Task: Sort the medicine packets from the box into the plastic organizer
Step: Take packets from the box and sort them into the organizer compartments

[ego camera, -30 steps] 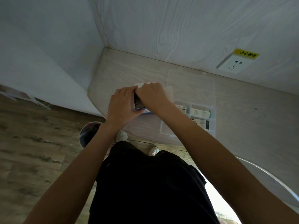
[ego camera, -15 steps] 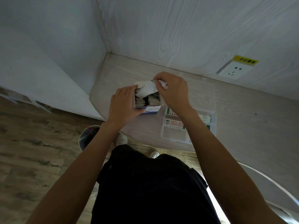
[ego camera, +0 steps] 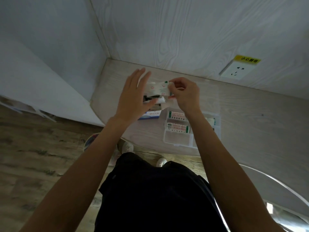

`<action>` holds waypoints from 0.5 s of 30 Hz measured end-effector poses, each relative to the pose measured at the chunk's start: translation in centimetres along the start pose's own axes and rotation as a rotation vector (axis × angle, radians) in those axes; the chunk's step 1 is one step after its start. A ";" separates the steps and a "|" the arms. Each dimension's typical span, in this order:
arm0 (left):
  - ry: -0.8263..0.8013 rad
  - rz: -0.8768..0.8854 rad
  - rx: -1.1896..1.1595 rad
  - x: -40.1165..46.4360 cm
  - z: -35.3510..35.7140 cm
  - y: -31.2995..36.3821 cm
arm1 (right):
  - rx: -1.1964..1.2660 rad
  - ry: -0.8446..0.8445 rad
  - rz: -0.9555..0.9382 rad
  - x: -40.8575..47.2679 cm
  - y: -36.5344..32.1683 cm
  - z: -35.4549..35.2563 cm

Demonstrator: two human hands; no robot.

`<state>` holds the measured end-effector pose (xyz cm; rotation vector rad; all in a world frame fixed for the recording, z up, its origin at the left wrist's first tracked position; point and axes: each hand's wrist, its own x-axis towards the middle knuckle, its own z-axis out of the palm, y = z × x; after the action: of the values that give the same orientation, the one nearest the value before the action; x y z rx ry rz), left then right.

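Pinched above the box (ego camera: 151, 113) by the right hand (ego camera: 185, 92), a packet (ego camera: 158, 88) is lifted clear for the organizer (ego camera: 217, 129) beside the box, while the left hand (ego camera: 133, 97) is spread flat over the box, likely for steadying.

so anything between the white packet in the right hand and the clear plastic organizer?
Nothing visible. The right hand pinches the white packet with green print above the open box; the clear plastic organizer lies just nearer the person, lid off, its nearest compartment bare. The open left hand is beside the packet, not on that path.

Pale wood-grain table (ego camera: 250, 114) against matching wall (ego camera: 184, 30) with socket (ego camera: 237, 71), wooden floor (ego camera: 33, 156).
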<state>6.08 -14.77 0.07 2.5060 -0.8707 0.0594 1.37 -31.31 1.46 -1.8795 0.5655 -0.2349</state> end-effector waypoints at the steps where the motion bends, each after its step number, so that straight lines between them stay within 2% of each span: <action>1: 0.003 0.007 0.013 0.3 0.0 0.2 | -0.015 -0.006 -0.006 -0.1 -0.1 0.1; 5: -0.019 0.095 0.103 0.9 0.0 0.6 | 0.048 -0.030 -0.002 -0.7 -0.8 -0.3; 10: -0.014 0.189 0.172 1.5 -0.6 1.7 | 0.344 -0.140 0.078 -1.2 -2.8 -2.3; 12: -0.069 0.125 -0.002 1.3 -1.3 2.9 | 0.451 -0.229 0.087 -1.5 -3.6 -3.4; 15: -0.206 -0.008 -0.553 1.0 -2.5 5.2 | 0.458 -0.324 0.007 -1.9 -3.8 -4.9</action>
<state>4.04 -17.73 4.68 2.0147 -0.8205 -0.3961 -1.29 -33.38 6.96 -1.4305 0.2664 -0.0450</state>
